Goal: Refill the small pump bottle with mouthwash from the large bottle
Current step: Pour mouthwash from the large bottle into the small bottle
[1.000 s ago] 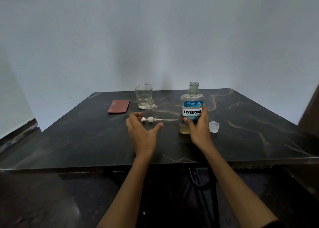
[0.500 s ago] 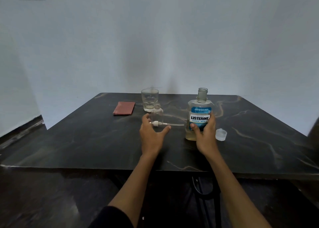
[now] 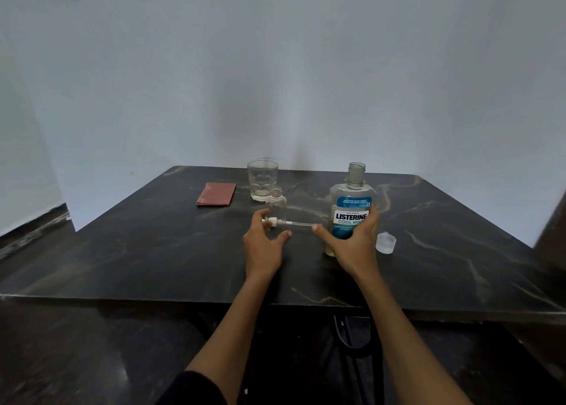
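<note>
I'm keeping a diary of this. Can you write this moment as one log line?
step: pre-pour | left hand: open by small clear bottle | right hand: releasing large uncapped Listerine bottle | pump: lying on black marble table

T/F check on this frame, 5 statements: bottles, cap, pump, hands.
1. The large bottle is uncapped. True.
2. Its cap lies left of the small bottle. False: it sits right of the large bottle.
3. The pump is screwed onto the small bottle. False: it lies on the table in front of it.
4. The right hand is at the large bottle. True.
5. The left hand holds the glass. False: it holds nothing and is near the pump.
</note>
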